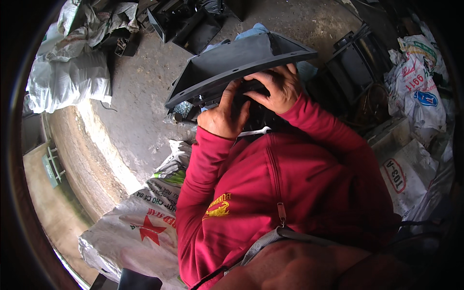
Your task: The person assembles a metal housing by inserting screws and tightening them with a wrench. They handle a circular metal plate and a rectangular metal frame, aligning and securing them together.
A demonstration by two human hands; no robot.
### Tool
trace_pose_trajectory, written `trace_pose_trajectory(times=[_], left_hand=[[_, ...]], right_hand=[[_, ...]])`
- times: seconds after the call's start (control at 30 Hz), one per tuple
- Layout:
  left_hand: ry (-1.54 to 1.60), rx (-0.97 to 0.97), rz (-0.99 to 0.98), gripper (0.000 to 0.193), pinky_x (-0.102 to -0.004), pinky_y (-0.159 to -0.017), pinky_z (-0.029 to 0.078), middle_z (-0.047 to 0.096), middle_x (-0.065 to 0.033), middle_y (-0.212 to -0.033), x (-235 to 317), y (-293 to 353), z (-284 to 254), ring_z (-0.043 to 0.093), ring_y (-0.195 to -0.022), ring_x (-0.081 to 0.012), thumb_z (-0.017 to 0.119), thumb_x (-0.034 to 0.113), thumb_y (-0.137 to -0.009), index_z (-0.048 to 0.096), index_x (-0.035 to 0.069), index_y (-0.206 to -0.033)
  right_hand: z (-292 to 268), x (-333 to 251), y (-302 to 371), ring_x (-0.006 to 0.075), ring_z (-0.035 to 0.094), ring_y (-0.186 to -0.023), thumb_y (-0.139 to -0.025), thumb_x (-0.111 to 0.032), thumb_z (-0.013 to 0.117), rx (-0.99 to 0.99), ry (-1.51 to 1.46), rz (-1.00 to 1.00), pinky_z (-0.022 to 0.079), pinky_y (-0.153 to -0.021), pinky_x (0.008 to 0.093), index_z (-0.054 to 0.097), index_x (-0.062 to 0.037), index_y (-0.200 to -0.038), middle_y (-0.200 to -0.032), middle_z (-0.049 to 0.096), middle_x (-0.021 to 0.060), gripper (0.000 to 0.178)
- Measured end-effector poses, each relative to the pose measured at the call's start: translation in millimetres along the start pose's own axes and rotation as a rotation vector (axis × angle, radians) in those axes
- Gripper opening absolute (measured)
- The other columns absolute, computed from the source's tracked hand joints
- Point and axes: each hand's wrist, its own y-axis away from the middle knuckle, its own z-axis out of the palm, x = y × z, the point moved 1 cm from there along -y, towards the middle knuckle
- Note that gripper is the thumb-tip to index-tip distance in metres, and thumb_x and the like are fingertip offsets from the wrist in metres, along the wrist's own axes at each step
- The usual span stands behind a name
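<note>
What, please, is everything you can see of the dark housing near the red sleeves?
The dark housing looks like grey-black metal or plastic, with a broad recess, sloping walls and a flange with small holes. It is tilted, a long flanged edge toward the picture's bottom. The left grip and right grip are at that side; exact contact is partly hidden.

What lies between left hand (223, 117) and right hand (279, 91), beneath the black metal housing (234, 57), is obscured.

The wearer is fitted with a crimson jacket (324, 179) comprising full-length sleeves (191, 193), a front zipper (273, 166) with pinkish pull tab (281, 211), a yellow left-chest emblem (220, 210) with lettering, and a grey inner collar (263, 239).
</note>
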Motion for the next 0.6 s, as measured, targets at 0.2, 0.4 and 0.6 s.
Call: trace_pose_trajectory(times=[0.2, 0.4, 0.6], left_hand=[[0.223, -0.024, -0.124, 0.057, -0.0333, -0.057, 0.053, 0.068, -0.0093, -0.076, -2.8, 2.8, 0.6, 0.069, -0.062, -0.0233, 0.073, 0.024, -0.084, 0.050, 0.010, -0.134], [0.273, -0.085, -0.213, 0.060, -0.0317, -0.060, 0.053, 0.068, -0.0098, -0.078, 3.7, 1.1, -4.9, 0.069, -0.065, -0.0216, 0.072, 0.024, -0.086, 0.046, 0.008, -0.137], [0.992, -0.118, -0.388, 0.057, -0.0235, -0.059, 0.048, 0.064, -0.0058, -0.083, -1.2, 0.4, 4.9, 0.061, -0.066, -0.0087, 0.072, 0.011, -0.086, 0.044, 0.001, -0.134]], right_hand=[[0.2, -0.5, 0.9, 0.0184, 0.058, -0.095, -0.066, -0.028, 0.084, -0.022, 0.000, 0.007, 0.036, -0.090, 0.0397, 0.058, -0.0225, -0.123, -0.092, 0.064, -0.0046, 0.063], [-2.1, -1.0, -0.9, 0.0188, 0.058, -0.101, -0.066, -0.027, 0.084, -0.031, 0.006, 0.002, 0.036, -0.095, 0.0411, 0.060, -0.0227, -0.122, -0.097, 0.065, -0.0035, 0.061], [1.9, -2.2, 4.5, 0.0184, 0.059, -0.098, -0.068, -0.029, 0.081, 0.016, 0.006, -0.006, 0.036, -0.093, 0.0403, 0.060, -0.0233, -0.123, -0.094, 0.065, -0.0035, 0.059]])
